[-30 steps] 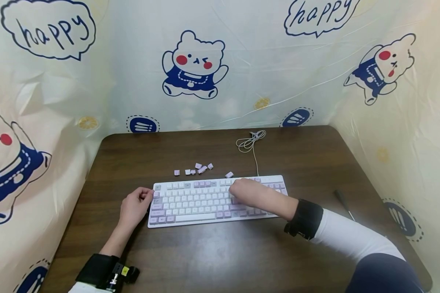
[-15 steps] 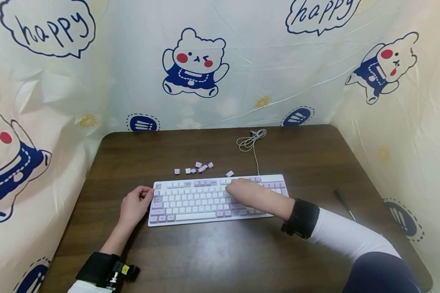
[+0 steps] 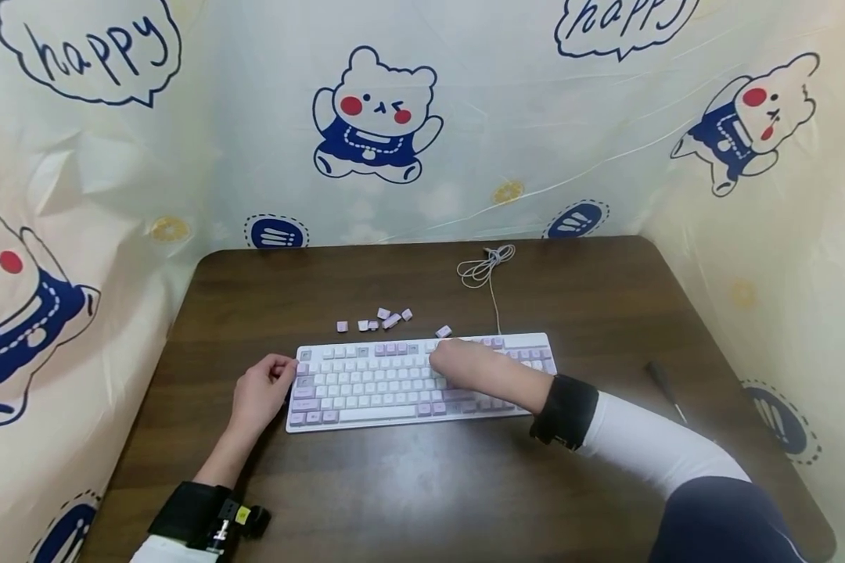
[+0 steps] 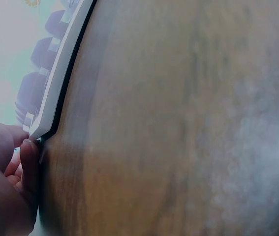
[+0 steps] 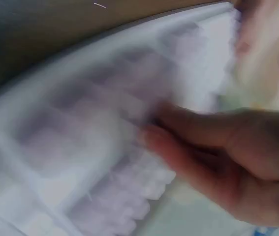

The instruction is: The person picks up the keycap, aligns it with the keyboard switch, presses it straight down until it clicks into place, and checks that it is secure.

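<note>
A white and lilac keyboard lies across the middle of the dark wooden table. My left hand sits at its left end, with fingertips pinching the near corner of the keyboard. My right hand rests on the upper key rows right of centre. In the right wrist view a straight finger lies over the blurred keys of the keyboard, and I see nothing held in it. Several loose lilac keycaps lie just behind the keyboard, one more keycap near the right hand.
The keyboard's white cable lies coiled toward the back of the table. A dark screwdriver rests at the right. Printed plastic sheeting walls in the back and both sides.
My right hand has slid a little to the left along the upper key rows. The left hand keeps its place at the keyboard's left end.
</note>
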Tool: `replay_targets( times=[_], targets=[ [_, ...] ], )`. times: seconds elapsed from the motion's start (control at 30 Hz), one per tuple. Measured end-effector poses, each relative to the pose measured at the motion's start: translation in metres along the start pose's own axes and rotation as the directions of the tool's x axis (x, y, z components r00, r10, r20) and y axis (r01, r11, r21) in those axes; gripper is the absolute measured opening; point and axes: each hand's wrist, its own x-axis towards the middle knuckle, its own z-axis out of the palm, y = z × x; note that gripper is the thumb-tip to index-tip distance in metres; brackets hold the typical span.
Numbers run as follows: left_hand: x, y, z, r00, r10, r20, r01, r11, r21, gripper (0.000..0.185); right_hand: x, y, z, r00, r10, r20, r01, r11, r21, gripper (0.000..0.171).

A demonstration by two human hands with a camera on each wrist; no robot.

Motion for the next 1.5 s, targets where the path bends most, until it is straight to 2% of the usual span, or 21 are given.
replay_targets(
  times=[0.3, 0.47, 0.5, 0.57, 0.7, 0.73, 0.77, 0.9, 1.07, 1.27, 1.5],
  targets=[
    [0.002, 0.003, -0.004, 1.0, 0.009, -0.005, -0.009, 1.0, -0.002, 0.033, 0.003, 0.003, 0.002, 1.0, 0.007, -0.007, -0.007, 1.0, 0.021, 0.015],
    [-0.001, 0.003, -0.004, 1.0, 0.007, 0.001, -0.007, 1.0, 0.001, 0.032, 0.004, 0.008, -0.001, 0.999, 0.007, 0.049, -0.013, 0.993, 0.121, 0.02],
    [-0.002, 0.003, -0.003, 1.0, 0.005, 0.003, -0.005, 1.0, 0.0, 0.032, 0.011, 0.017, 0.014, 0.999, -0.013, 0.04, 0.007, 0.99, 0.142, 0.022],
    [-0.003, 0.004, -0.003, 1.0, 0.001, 0.006, -0.001, 1.0, -0.002, 0.032, 0.009, 0.021, 0.01, 0.997, -0.025, 0.072, 0.009, 0.978, 0.209, 0.025],
    [-0.004, 0.004, -0.004, 1.0, 0.001, 0.002, -0.001, 1.0, -0.011, 0.033, 0.009, 0.031, -0.001, 0.997, -0.048, 0.064, 0.027, 0.958, 0.286, 0.024],
    [-0.004, 0.004, -0.004, 1.0, 0.001, 0.003, -0.001, 1.0, -0.01, 0.033, 0.003, 0.027, -0.02, 0.997, -0.034, 0.074, 0.01, 0.953, 0.304, 0.022],
    [-0.004, 0.004, -0.004, 1.0, 0.0, 0.004, 0.0, 1.0, -0.012, 0.033, 0.005, 0.031, -0.023, 0.998, -0.037, 0.053, 0.019, 0.95, 0.312, 0.02],
    [-0.005, 0.006, -0.005, 1.0, -0.011, 0.021, 0.012, 1.0, -0.021, 0.035, 0.018, 0.048, -0.035, 0.998, -0.064, -0.027, 0.07, 0.945, 0.319, 0.012],
    [-0.005, 0.006, -0.005, 1.0, -0.018, 0.025, 0.018, 1.0, -0.021, 0.034, 0.042, 0.069, -0.044, 0.991, -0.104, -0.086, 0.127, 0.934, 0.334, 0.011],
    [-0.003, 0.004, -0.004, 1.0, -0.015, 0.016, 0.015, 1.0, -0.014, 0.031, 0.076, 0.081, -0.045, 0.991, -0.087, -0.106, 0.121, 0.919, 0.375, 0.012],
    [-0.002, 0.003, -0.002, 1.0, -0.003, -0.003, 0.003, 1.0, -0.014, 0.029, 0.119, 0.084, -0.032, 0.994, -0.066, -0.086, 0.095, 0.908, 0.408, 0.011]
  ],
)
